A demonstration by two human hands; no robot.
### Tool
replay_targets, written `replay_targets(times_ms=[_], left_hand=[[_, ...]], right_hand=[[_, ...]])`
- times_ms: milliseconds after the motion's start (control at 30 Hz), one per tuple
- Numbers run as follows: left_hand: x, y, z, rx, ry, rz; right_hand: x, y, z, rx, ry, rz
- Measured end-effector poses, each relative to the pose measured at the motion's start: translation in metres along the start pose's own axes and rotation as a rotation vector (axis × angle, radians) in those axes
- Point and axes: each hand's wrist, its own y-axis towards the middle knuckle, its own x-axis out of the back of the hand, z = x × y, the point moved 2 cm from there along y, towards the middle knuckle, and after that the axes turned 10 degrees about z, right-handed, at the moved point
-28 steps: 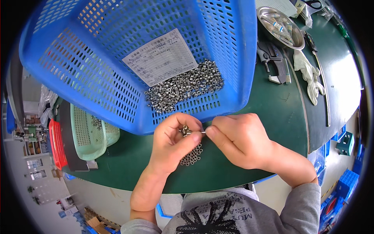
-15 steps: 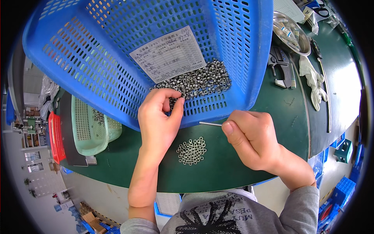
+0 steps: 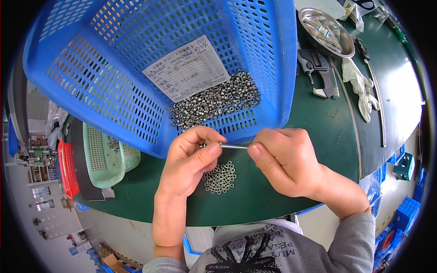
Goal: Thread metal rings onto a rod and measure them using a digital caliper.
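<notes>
My right hand (image 3: 291, 161) is closed round a thin metal rod (image 3: 235, 146), which points left. Its tip meets the fingertips of my left hand (image 3: 186, 159). Those fingers pinch a small metal ring (image 3: 203, 144), mostly hidden by thumb and forefinger; whether the rod passes into it I cannot tell. Beyond my hands a large blue perforated basket (image 3: 150, 149) is tilted toward me. Many loose metal rings (image 3: 218, 98) lie in its near corner, below a written paper card (image 3: 186, 68). Just under my left hand, a flat cluster of rings (image 3: 221, 178) rests on the green tabletop (image 3: 264, 207).
At left stand a pale green basket (image 3: 107, 179) with some small metal parts and a red basket (image 3: 68, 170). To the right lie a digital micrometer (image 3: 321, 73), a white glove (image 3: 359, 86), a long caliper-like tool (image 3: 378, 102) and a steel bowl (image 3: 348, 49) holding small items.
My left hand has come back from the rings in the basket toward me, with a ring in its fingers. The right hand has shifted slightly left, bringing the rod tip to the left fingertips.
</notes>
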Motion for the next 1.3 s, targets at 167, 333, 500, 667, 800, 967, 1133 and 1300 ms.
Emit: replay_targets(times_ms=[167, 333, 500, 667, 800, 967, 1133, 1300], left_hand=[[-0.003, -0.002, 0.001, 0.018, -0.038, 0.046], [0.000, -0.001, 0.003, 0.021, -0.142, 0.054], [-0.002, -0.001, 0.005, 0.012, -0.087, 0.016], [-0.004, 0.001, 0.009, -0.157, 0.275, -0.120], [-0.007, 0.001, 0.011, -0.238, 0.240, -0.110], [-0.011, -0.001, 0.017, -0.203, 0.107, -0.159], [-0.007, -0.003, 0.022, -0.392, 0.508, -0.171], [-0.010, 0.000, 0.023, -0.364, 0.407, -0.202]], right_hand=[[0.000, 0.001, 0.001, 0.006, -0.016, 0.005], [0.001, 0.001, 0.002, 0.023, -0.004, 0.020], [0.000, 0.000, 0.001, 0.001, -0.078, 0.023], [-0.002, 0.000, 0.002, 0.020, -0.222, 0.014], [-0.006, -0.003, -0.005, -0.160, 0.213, 0.074], [-0.004, 0.000, 0.001, 0.048, -0.173, -0.012], [-0.003, 0.000, 0.000, -0.180, 0.309, 0.101], [-0.010, -0.002, -0.004, -0.337, 0.391, 0.085]])
